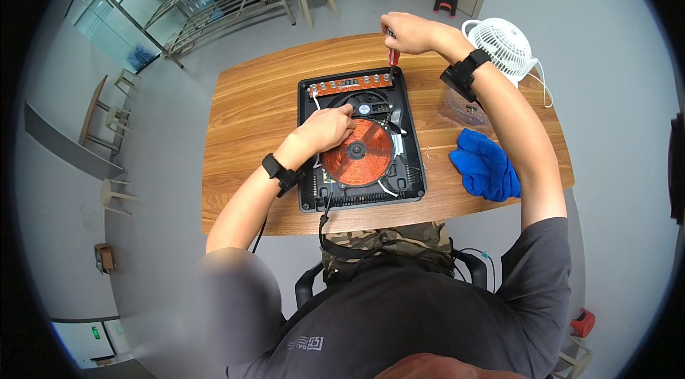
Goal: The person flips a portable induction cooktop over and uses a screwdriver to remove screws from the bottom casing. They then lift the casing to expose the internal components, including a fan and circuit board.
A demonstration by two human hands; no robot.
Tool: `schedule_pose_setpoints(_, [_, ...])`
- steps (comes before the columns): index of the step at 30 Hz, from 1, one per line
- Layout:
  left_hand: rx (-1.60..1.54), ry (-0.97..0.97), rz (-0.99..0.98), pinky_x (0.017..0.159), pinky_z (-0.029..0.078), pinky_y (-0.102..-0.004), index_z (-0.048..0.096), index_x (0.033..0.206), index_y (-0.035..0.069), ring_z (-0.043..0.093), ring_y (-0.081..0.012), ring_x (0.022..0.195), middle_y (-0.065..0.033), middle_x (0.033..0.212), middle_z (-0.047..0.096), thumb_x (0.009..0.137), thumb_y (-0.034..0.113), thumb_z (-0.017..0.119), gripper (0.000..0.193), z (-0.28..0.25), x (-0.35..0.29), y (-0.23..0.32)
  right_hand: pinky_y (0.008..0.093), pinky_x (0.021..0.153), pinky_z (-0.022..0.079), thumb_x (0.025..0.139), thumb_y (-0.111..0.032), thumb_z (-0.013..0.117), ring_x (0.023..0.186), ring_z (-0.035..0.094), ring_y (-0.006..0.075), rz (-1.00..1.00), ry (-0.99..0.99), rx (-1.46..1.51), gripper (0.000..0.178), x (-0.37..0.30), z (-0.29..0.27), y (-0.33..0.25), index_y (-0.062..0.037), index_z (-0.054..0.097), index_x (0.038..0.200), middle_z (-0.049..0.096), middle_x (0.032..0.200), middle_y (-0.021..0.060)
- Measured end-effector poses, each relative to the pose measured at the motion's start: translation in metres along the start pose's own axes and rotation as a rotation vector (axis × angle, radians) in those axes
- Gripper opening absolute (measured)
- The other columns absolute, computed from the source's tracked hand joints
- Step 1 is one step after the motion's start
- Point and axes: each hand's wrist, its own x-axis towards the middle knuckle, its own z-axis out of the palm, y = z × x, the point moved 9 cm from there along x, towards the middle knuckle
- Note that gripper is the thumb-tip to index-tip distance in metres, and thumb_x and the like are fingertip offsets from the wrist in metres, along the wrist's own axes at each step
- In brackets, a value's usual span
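Observation:
An opened induction cooker (412, 178) lies in its black housing on the table. Its round copper coil (372, 159) fills the middle, with a black fan (382, 106) beyond it. Along the far edge runs an orange circuit board (332, 86) with several round buttons. My right hand (408, 33) is closed around a screwdriver with a red handle (393, 58). The screwdriver points down at the board's right end, by the housing's far right corner; whether its tip touches a screw is too small to tell. My left hand (328, 128) rests with fingers apart on the coil's upper left edge, beside the fan.
On the wooden table (250, 129), a blue cloth (485, 165) lies to the right, near a clear plastic container (464, 106) partly behind my right forearm. A white fan (503, 47) stands at the far right. A black cable (325, 220) leaves the cooker's near edge.

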Motion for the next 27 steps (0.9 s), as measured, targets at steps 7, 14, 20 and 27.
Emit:
schedule_pose_setpoints(7, [0.009, -0.007, -0.013, 0.082, 0.056, -0.0461, 0.075, 0.103, 0.007, 0.068, -0.0349, 0.095, -0.0125, 0.110, 0.064, 0.096, 0.019, 0.062, 0.019, -0.001, -0.003, -0.001, 0.0479, 0.089, 0.053, 0.103, -0.039, 0.055, 0.109, 0.065, 0.0397, 0.241, -0.190, -0.246, 0.042, -0.014, -0.016, -0.007, 0.0011, 0.058, 0.113, 0.067, 0.110, 0.0257])
schedule_pose_setpoints(14, [-0.004, 0.023, 0.012, 0.081, 0.057, -0.0464, 0.074, 0.099, 0.005, 0.068, -0.0354, 0.095, -0.0129, 0.109, 0.065, 0.096, 0.019, 0.062, 0.019, 0.004, 0.001, -0.002, 0.0457, 0.088, 0.052, 0.094, -0.024, 0.067, 0.106, 0.063, 0.0371, 0.002, -0.074, 0.003, 0.025, -0.014, -0.010, -0.007, -0.0052, 0.060, 0.109, 0.062, 0.111, 0.0187])
schedule_pose_setpoints(20, [0.019, -0.001, 0.002, 0.082, 0.056, -0.0464, 0.074, 0.097, 0.005, 0.068, -0.0355, 0.095, -0.0126, 0.109, 0.065, 0.096, 0.019, 0.062, 0.019, 0.003, 0.002, -0.001, 0.0428, 0.089, 0.052, 0.090, -0.029, 0.072, 0.112, 0.060, 0.0352, -0.110, -0.132, 0.027, 0.033, -0.013, -0.009, -0.024, -0.0042, 0.061, 0.110, 0.060, 0.113, 0.0185])
schedule_pose_setpoints(27, [0.022, -0.003, -0.009, 0.082, 0.056, -0.0465, 0.074, 0.095, 0.005, 0.068, -0.0351, 0.095, -0.0123, 0.108, 0.064, 0.097, 0.020, 0.062, 0.019, 0.004, 0.001, -0.001, 0.0480, 0.098, 0.051, 0.097, -0.034, 0.065, 0.114, 0.063, 0.0421, 0.278, -0.061, -0.021, 0.039, -0.010, -0.004, 0.008, 0.0026, 0.059, 0.109, 0.065, 0.117, 0.0256])
